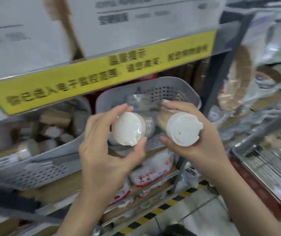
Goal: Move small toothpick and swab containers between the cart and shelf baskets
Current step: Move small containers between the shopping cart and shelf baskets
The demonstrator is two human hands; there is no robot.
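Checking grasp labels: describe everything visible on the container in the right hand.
The right-hand container is a small cylinder lying roughly horizontal, with its white plastic cap, notched at the rim and with a small hole, facing the camera. Its clear body shows tan sticks inside. The right hand grips it, thumb below, fingers over the top, before the grey basket.

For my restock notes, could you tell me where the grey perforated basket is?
In the head view, the grey perforated basket sits centre on the shelf, under the yellow sign, just behind both hands' containers.

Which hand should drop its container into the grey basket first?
Probably the right hand: its container already reaches over the grey basket. The left hand holds its container at the front rim.
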